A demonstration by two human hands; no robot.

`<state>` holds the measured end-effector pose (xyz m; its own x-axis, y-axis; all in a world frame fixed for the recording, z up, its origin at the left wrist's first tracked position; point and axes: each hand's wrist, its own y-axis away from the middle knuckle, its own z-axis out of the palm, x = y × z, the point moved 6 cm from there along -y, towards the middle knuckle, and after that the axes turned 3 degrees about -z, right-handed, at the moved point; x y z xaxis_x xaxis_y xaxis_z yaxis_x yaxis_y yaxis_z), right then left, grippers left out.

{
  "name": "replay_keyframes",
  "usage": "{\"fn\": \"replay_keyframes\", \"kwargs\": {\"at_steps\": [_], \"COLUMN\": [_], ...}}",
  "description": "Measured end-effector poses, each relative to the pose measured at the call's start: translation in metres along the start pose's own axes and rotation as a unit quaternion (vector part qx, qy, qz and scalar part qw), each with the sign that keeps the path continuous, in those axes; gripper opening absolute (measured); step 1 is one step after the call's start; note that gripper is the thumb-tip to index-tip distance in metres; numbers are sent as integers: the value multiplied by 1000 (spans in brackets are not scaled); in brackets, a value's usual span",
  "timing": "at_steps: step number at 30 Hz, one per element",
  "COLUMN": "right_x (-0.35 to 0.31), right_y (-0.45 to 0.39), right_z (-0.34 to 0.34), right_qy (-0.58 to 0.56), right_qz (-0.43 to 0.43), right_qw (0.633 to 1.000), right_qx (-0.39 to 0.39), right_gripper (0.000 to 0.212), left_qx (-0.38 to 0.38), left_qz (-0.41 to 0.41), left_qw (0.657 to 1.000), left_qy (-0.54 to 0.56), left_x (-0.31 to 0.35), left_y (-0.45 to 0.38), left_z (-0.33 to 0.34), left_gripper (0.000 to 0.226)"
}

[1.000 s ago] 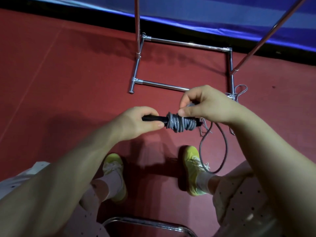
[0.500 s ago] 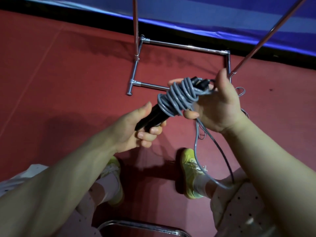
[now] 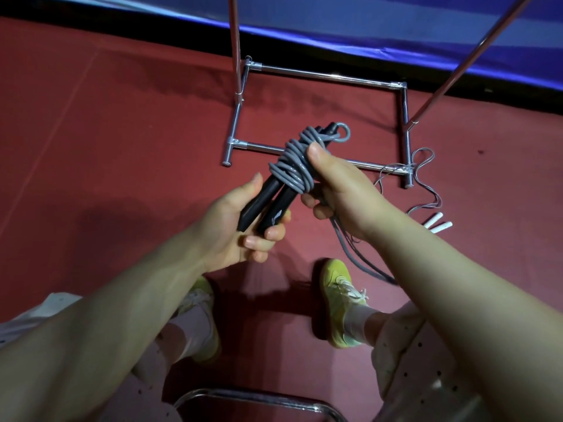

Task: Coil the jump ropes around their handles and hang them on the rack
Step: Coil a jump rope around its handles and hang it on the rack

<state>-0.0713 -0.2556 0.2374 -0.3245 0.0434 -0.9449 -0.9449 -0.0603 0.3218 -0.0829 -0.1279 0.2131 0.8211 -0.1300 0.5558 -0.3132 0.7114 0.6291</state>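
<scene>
A grey jump rope point(image 3: 294, 166) is wound in several turns round its two black handles point(image 3: 268, 205), which point up and away from me. My left hand point(image 3: 234, 229) grips the lower ends of the handles. My right hand point(image 3: 338, 190) holds the coil, thumb pressed on the wraps, and the loose rope tail point(image 3: 353, 254) hangs down from it. The chrome rack point(image 3: 320, 76) stands on the floor just beyond, its base frame and two uprights in view. A second rope with white handles point(image 3: 438, 225) lies on the floor by the rack's right foot.
Red floor point(image 3: 106, 141) all around, with a blue and black mat edge point(image 3: 365, 28) at the back. My two yellow shoes point(image 3: 338, 300) are below my hands. A chrome curved bar point(image 3: 249, 397) shows at the bottom edge.
The handles swung from level to pointing up and away. My right hand turned over the coil, laying on more rope; the hanging loop got shorter. The white handles have come into view.
</scene>
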Motion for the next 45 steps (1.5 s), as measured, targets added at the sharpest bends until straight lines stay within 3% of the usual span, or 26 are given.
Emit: {"fn": "replay_keyframes", "kwargs": {"at_steps": [4, 8, 11, 14, 17, 20, 21, 22, 23, 26, 27, 29, 32, 34, 37, 39, 42, 45], "right_x": [6, 25, 37, 43, 48, 50, 50, 48, 46, 34, 30, 21, 14, 11, 14, 15, 12, 8], "right_y": [-3, -3, 0, 4, 4, 5, 4, 3, 2, -3, -4, -5, -3, -1, 0, -1, -1, 1], "right_z": [-3, -2, 5, 9, 15, 19, 18, 17, 15, 9, 7, 5, 11, 22, 29, 25, 16, 5], "right_qy": [-4, 31, 45, 53, 44, 13, 4, -3, -8, -21, -31, -63, -96, -102, -63, -8, 68, 115], "right_qz": [47, 122, 143, 159, 181, 195, 190, 182, 170, 120, 99, 59, -9, -49, -38, -9, 19, 32], "right_qw": [999, 991, 987, 984, 979, 977, 979, 980, 982, 988, 989, 991, 995, 993, 994, 996, 992, 989], "right_qx": [24, 43, 49, 69, 82, 79, 79, 81, 83, 100, 103, 100, 31, -44, -83, -88, -107, -92], "right_gripper": [33, 45, 53, 56, 60, 59, 57, 55, 54, 49, 47, 44, 50, 65, 81, 98, 97, 66], "left_qx": [61, 184, 292, 323, 357, 383, 385, 382, 374, 270, 212, 85, -101, -233, -312, -256, -121, 5], "left_qz": [-5, 9, 42, 54, 38, 54, 71, 81, 83, 58, 40, 2, -15, -17, -35, -45, -29, -15], "left_qw": [997, 971, 912, 849, 766, 651, 633, 641, 678, 894, 943, 989, 995, 968, 936, 956, 989, 999], "left_qy": [-43, -151, -285, -414, -533, -654, -668, -661, -627, -354, -252, -121, 5, 89, 159, 136, 77, -29], "left_x": [1, 8, 20, 25, 27, 26, 26, 24, 22, 16, 13, 8, -4, -11, -15, -14, -5, 3], "left_y": [-1, -2, -1, 0, 5, 12, 14, 14, 12, 5, 4, 4, 3, 6, 11, 5, -3, -3], "left_z": [0, -6, -20, -30, -33, -19, -15, -14, -16, -22, -19, -6, 12, 28, 42, 37, 17, 0], "left_gripper": [64, 61, 56, 55, 51, 45, 44, 45, 48, 59, 57, 56, 75, 79, 72, 70, 77, 70]}}
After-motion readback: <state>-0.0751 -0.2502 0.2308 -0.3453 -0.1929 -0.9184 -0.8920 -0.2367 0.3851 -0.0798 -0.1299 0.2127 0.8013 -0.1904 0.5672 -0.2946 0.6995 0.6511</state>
